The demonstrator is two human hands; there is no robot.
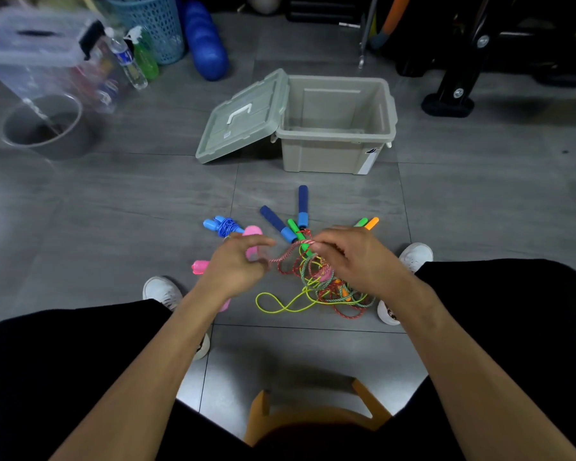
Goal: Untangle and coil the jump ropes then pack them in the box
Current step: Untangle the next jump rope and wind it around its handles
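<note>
The fingers of the left hand (238,264) are curled and pinch the red braided rope (288,256), which runs taut to the right hand (350,257). That hand also has curled fingers closed on the same rope, at the top of the tangle (323,287). I judge that the 2 hands pull this strand apart so that it comes free from the other ropes.

The tangle lies on the floor between the person's 2 white shoes, with a yellow-green cord (280,302) looping out at 8 o'clock from it. Behind the left hand are pink handles (253,239); whether the hand touches them I cannot tell. At 10 o'clock from the left hand lies a light blue rope (225,226), already coiled around its handles, probably put aside as finished. At 12 o'clock from the tangle, 2 dark blue handles (302,204), green handles and an orange handle (372,223) spread like a fan, so the ends are easy to follow.

The grey box (338,151) stands open farther at 12 o'clock, with its lid (243,118) leaning on its left side. It looks empty, ready for the ropes.
</note>
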